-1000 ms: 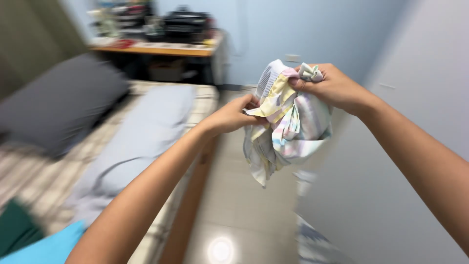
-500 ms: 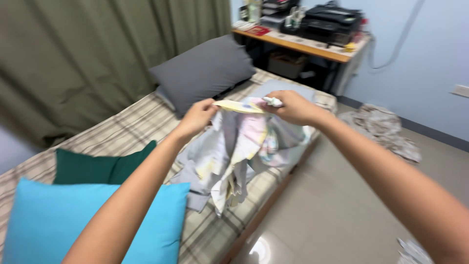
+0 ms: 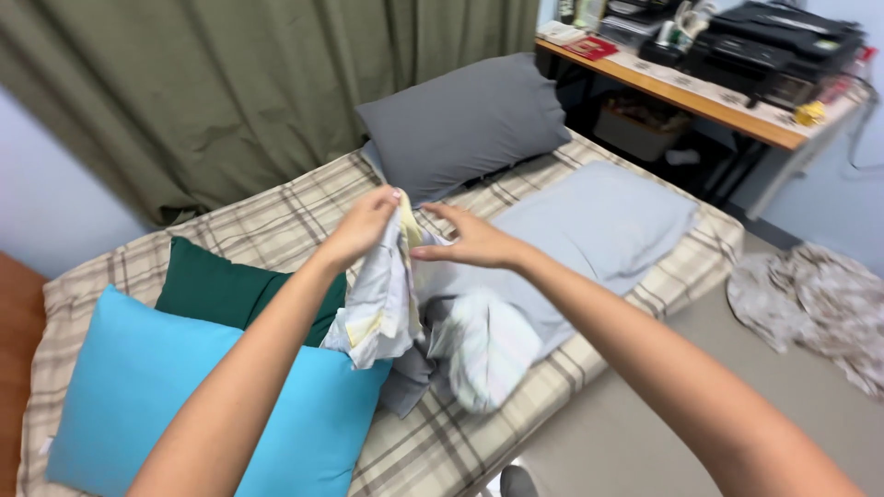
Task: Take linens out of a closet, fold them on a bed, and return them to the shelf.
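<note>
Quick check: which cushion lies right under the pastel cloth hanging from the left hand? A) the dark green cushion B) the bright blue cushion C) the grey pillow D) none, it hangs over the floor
B: the pastel cloth pinched in the left hand hangs over the bright blue cushion.

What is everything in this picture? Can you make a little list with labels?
place: bed with a checked sheet, beside a green curtain
left hand: pinching the top of a pastel cloth, which hangs down
right hand: open, fingers spread, touching the cloth
pillows: blue pillow, dark green pillow, grey pillow, pale grey pillow
floor: crumpled fabric
desk: black printer on top
</note>
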